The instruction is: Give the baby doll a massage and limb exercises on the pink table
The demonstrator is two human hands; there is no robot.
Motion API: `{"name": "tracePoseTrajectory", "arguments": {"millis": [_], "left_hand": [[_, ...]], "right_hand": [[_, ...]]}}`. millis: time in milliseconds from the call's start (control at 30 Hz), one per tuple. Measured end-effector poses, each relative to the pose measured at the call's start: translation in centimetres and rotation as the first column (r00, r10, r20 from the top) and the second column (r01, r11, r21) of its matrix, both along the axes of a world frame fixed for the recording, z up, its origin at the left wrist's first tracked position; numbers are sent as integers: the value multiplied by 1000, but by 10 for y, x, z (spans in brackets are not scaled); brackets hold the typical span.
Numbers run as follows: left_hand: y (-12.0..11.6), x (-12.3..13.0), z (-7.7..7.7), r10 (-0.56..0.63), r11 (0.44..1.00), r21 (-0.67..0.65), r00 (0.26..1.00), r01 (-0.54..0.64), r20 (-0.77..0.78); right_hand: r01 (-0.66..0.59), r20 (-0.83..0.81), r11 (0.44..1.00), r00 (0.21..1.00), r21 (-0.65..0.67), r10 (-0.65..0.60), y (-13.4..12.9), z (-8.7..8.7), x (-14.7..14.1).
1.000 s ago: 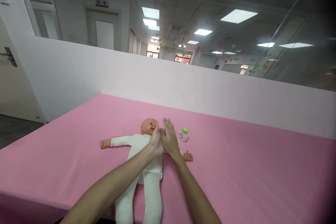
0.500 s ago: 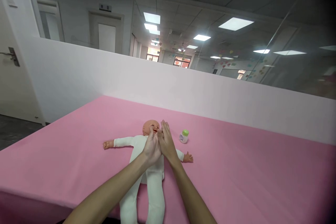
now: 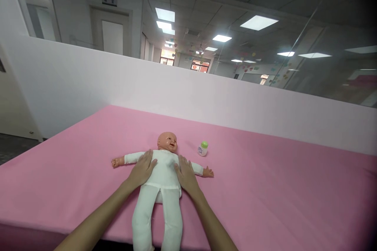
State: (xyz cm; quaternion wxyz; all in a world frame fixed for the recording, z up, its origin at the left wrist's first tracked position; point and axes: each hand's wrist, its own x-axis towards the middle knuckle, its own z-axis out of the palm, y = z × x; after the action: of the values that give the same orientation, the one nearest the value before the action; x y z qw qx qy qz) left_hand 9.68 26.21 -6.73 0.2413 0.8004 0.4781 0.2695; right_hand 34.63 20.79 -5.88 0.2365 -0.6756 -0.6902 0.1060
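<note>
A baby doll (image 3: 165,170) with a white cloth body lies on its back, its arms spread out and its head toward the wall. My left hand (image 3: 143,168) rests flat along the left side of the doll's chest, fingers stretched toward its shoulder. On the opposite side of the chest lies my right hand (image 3: 186,171), also flat with the thumb apart. Neither hand grips anything. A small clear bottle with a green cap (image 3: 203,148) stands to the right of the doll's head, apart from my hands.
Pink cloth (image 3: 265,188) covers the table under the doll. A low white wall (image 3: 206,98) runs along the table's back edge, with a glass pane above it. At the far left is a pale door (image 3: 14,102).
My hands were pressed palm to palm above the doll's chest. They have parted and come down onto either side of its torso. The view has shifted slightly.
</note>
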Motion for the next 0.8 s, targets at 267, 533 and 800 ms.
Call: {"name": "tracePoseTrajectory", "arguments": {"millis": [267, 533, 800], "left_hand": [[13, -49, -10, 242, 920, 375, 919, -116, -310], [5, -33, 9, 259, 917, 340, 960, -210, -106], [-23, 18, 40, -88, 996, 16, 995, 87, 41]], "right_hand": [[189, 406, 979, 891, 75, -203, -20, -10, 62], [217, 4, 963, 975, 161, -221, -23, 17, 41], [-81, -262, 996, 962, -25, 71, -9, 22, -33]]}}
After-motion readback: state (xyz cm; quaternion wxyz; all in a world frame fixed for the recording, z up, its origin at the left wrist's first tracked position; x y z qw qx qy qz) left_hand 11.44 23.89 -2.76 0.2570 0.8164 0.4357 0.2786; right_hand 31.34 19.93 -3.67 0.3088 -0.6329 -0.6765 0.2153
